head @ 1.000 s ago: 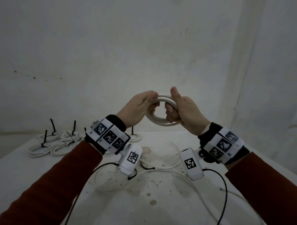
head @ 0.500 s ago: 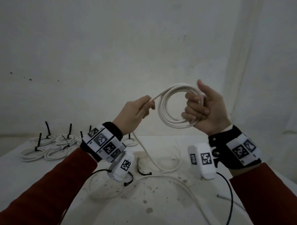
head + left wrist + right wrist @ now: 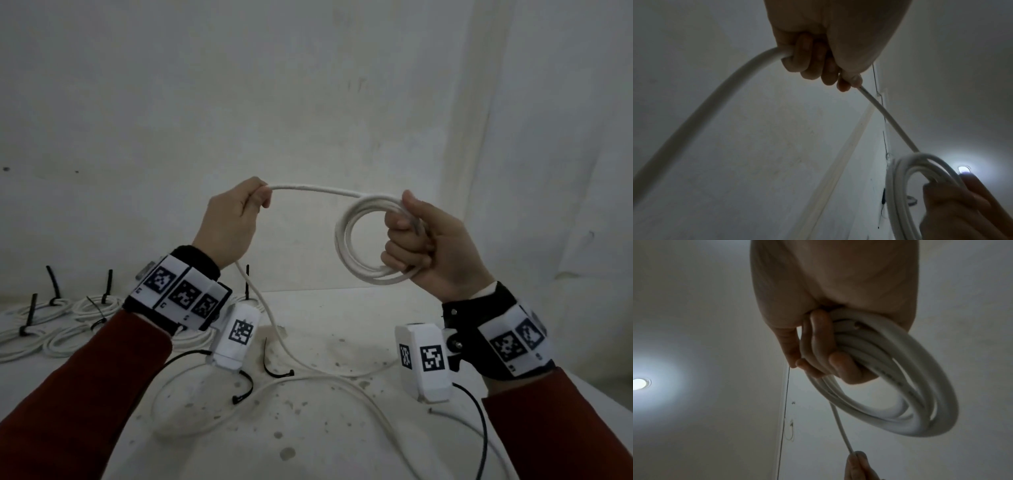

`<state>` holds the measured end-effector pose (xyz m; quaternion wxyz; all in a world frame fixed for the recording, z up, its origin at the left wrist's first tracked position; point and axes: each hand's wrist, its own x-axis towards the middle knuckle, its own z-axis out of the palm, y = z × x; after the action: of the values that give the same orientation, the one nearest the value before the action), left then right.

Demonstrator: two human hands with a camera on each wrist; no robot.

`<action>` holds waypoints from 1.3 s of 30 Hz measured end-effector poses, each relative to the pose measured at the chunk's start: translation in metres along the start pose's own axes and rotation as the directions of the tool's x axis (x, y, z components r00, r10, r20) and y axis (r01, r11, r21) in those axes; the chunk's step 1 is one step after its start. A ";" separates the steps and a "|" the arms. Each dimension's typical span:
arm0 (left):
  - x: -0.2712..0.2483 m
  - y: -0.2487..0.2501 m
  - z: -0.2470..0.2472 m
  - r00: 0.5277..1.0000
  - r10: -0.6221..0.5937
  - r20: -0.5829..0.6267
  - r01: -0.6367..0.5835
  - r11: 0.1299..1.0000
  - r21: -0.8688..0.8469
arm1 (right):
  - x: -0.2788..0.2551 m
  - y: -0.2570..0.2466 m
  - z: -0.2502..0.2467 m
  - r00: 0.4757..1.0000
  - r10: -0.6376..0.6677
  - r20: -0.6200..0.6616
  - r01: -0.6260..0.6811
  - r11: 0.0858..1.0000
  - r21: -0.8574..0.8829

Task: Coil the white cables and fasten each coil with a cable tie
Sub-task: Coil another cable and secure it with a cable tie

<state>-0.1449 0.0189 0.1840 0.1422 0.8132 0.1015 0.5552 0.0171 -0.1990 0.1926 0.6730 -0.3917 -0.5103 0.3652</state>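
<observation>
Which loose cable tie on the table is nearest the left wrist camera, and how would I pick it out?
Start at the white table, then the white camera box under the left hand. Just below that box lies a black cable tie, curved like a hook. A second loose tie lies to its right; the other ties stand upright on finished coils.

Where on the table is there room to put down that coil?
Bare table lies along the far edge, under the coil. The tied coils crowd the far left; loose cable and cable ties clutter the middle.

Tied coils [image 3: 61, 325] left of loose cable ties [image 3: 274, 366]
</observation>
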 end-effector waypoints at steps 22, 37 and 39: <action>-0.030 -0.009 0.028 0.959 -0.154 0.238 0.173 0.983 -0.059 | 0.017 0.002 0.006 0.936 -0.339 -0.093 0.340 0.808 0.482; -0.031 0.054 0.057 0.903 0.247 0.351 -0.300 0.948 0.105 | 0.076 0.000 0.014 0.748 -0.657 -0.098 0.423 0.585 -0.692; -0.027 0.053 0.047 0.912 0.246 0.328 -0.294 0.950 0.102 | 0.076 0.005 0.009 0.819 -0.571 0.053 0.330 0.395 -0.857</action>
<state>-0.1103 -0.0452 0.1628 0.0169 0.9049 0.0055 0.4252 0.0236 -0.1274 0.2200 0.5323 -0.5515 -0.6179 -0.1753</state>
